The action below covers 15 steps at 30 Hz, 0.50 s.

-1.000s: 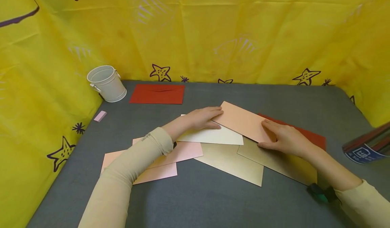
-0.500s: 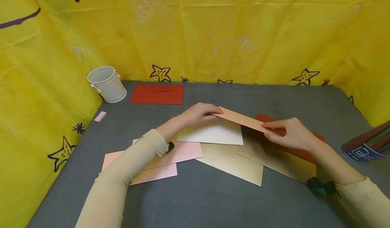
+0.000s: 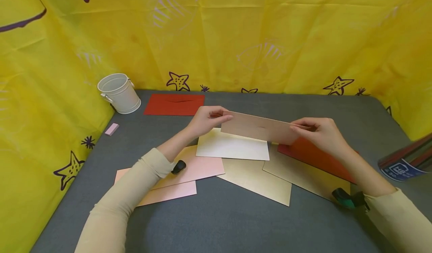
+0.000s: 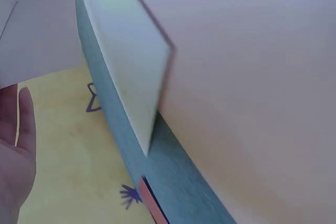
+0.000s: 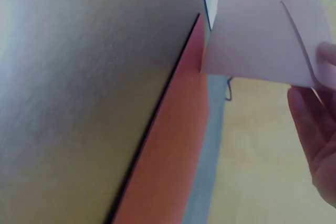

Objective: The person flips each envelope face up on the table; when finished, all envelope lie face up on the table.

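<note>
The left hand (image 3: 204, 119) and the right hand (image 3: 320, 133) each pinch one short end of a peach envelope (image 3: 258, 127), fingers curled over its edge, holding it lifted and tilted above the grey table (image 3: 236, 223). Under it lie a cream envelope (image 3: 233, 148), two gold envelopes (image 3: 256, 179) and a red envelope (image 3: 312, 155), which seems to overlap the far gold one. Two pink envelopes (image 3: 199, 168) lie by the left forearm, with a white bucket (image 3: 119, 92) and another red envelope (image 3: 174, 104) well apart at the back.
</note>
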### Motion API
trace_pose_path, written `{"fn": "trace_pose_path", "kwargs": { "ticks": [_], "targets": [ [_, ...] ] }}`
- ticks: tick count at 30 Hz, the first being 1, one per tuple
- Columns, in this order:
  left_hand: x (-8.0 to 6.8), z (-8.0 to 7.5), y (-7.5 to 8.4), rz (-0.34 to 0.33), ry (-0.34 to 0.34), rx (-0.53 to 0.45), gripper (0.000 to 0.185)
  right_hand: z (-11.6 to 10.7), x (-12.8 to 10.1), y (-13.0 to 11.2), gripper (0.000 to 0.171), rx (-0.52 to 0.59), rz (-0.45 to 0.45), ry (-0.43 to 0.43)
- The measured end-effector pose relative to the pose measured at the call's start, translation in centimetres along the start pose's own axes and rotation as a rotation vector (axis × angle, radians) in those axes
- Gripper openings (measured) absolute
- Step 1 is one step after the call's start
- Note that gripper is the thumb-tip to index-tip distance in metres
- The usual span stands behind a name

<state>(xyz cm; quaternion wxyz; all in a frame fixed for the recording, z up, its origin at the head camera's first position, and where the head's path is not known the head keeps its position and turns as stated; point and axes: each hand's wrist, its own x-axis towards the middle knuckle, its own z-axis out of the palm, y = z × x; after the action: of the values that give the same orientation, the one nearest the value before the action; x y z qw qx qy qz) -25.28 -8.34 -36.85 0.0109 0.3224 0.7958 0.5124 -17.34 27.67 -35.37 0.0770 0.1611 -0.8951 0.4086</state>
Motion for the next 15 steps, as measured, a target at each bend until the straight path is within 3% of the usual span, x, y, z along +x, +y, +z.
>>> {"fn": "trace_pose_path", "kwargs": {
  "ticks": [3,6,10,15],
  "targets": [
    [-0.9,-0.8,-0.4,-0.044,0.012,-0.009,0.014,0.2,0.4,0.2,0.014,0.029,0.078,-0.046],
    [-1.7,-1.3,-1.0,-0.07,-0.004,-0.003,0.012,0.5,0.6,0.8,0.016,0.026,0.1,-0.107],
    [-2.4,-1.7,-1.9,-0.081,-0.074,0.039,0.01,1.0,0.8,1.7,0.018,0.002,0.086,-0.201],
    [-2.9,-1.8,-3.0,-0.108,-0.181,0.163,0.01,1.9,1.3,2.7,0.016,-0.063,0.042,-0.278]
  ]
}}
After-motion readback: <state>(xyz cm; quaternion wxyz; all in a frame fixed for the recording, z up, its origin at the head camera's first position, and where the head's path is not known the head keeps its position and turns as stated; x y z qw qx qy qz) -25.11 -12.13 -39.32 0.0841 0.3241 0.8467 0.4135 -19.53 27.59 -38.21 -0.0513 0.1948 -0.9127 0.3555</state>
